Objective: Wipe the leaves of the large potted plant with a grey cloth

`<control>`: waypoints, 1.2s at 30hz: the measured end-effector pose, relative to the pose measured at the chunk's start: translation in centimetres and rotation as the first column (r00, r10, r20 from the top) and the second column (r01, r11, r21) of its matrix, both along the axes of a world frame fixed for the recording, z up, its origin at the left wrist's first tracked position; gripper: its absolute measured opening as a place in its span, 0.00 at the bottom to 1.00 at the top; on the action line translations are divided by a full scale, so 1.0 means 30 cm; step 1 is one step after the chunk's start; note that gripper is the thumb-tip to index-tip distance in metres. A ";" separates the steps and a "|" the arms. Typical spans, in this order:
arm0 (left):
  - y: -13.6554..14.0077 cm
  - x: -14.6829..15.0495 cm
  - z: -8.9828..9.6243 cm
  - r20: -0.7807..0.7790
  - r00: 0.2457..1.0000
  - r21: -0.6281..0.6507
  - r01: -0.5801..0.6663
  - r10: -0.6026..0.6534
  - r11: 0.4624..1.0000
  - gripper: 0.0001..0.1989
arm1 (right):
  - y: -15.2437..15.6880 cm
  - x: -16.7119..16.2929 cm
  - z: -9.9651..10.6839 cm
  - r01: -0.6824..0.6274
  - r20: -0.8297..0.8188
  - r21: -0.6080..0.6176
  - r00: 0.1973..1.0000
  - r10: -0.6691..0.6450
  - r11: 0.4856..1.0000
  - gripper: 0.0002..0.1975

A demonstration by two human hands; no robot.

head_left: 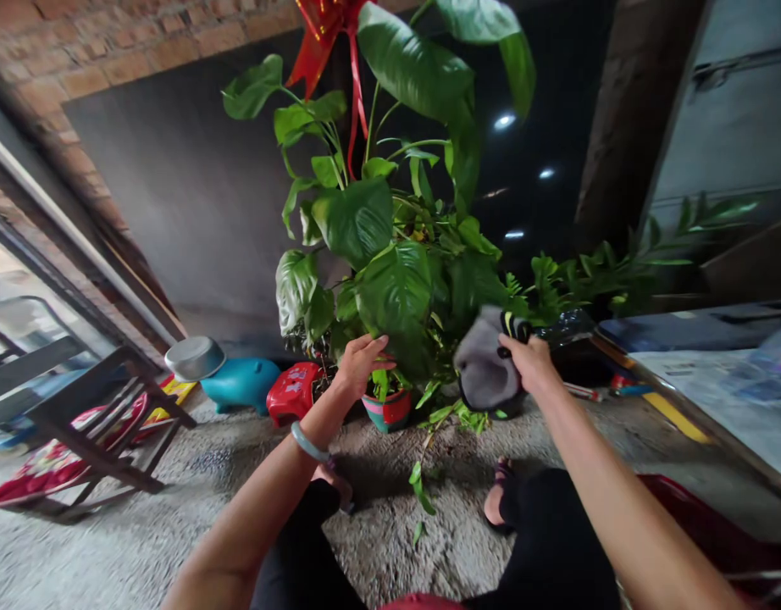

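A tall, broad-leaved green potted plant [396, 288] stands in front of me in a small red and green pot [390, 411]. My left hand [358, 366], with a pale bangle on its wrist, reaches to the lower leaves. Its fingers look stretched out and apart beside a large leaf; I cannot tell whether they touch it. On the right, my right hand [528, 360] grips a soft grey, cap-like cloth item [489, 360] with a dark edge and a black-and-yellow striped part. That item hangs blurred beside the plant. Cut or fallen leafy stems [422, 487] lie on the ground below.
A red plastic stool [293, 391], a blue animal-shaped seat [241, 383] and a metal bowl [195, 357] stand left of the pot. Further left is a wooden chair [111, 415]. At right is a paper-covered table [701, 381]. A dark panel [193, 195] backs the plant.
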State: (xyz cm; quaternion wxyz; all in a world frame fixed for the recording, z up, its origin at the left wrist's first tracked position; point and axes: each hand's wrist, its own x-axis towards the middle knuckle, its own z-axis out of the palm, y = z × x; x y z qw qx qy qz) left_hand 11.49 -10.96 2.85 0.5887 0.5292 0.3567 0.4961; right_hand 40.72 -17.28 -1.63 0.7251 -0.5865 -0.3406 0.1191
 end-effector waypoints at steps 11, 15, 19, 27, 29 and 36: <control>-0.045 0.127 0.020 -0.037 0.999 0.059 0.034 -0.032 0.998 0.25 | 0.032 -0.041 0.297 0.195 0.428 0.056 0.881 -0.201 0.979 0.27; -0.100 0.057 0.014 0.000 1.000 0.100 0.012 -0.012 0.995 0.22 | -0.026 -0.192 0.118 -0.097 0.344 -0.329 0.914 0.216 0.939 0.18; -0.200 -0.047 -0.058 -0.076 0.991 0.104 -0.100 0.108 0.990 0.26 | -0.192 -0.291 -0.100 -0.323 0.104 -0.314 0.923 0.371 0.893 0.15; -0.351 -0.092 -0.241 0.061 0.990 -0.120 0.132 -0.125 0.984 0.45 | -0.303 -0.400 -0.091 -0.624 -0.636 -0.016 0.609 0.473 0.781 0.20; -0.352 -0.090 -0.247 0.111 0.974 -0.243 0.219 -0.197 0.945 0.42 | -0.289 -0.426 -0.092 -0.638 -0.684 0.002 0.561 0.467 0.770 0.21; -0.322 -0.085 -0.172 0.103 0.990 -0.297 0.118 -0.091 0.947 0.31 | -0.204 -0.452 -0.078 -0.669 -0.311 -0.072 0.719 0.621 0.739 0.13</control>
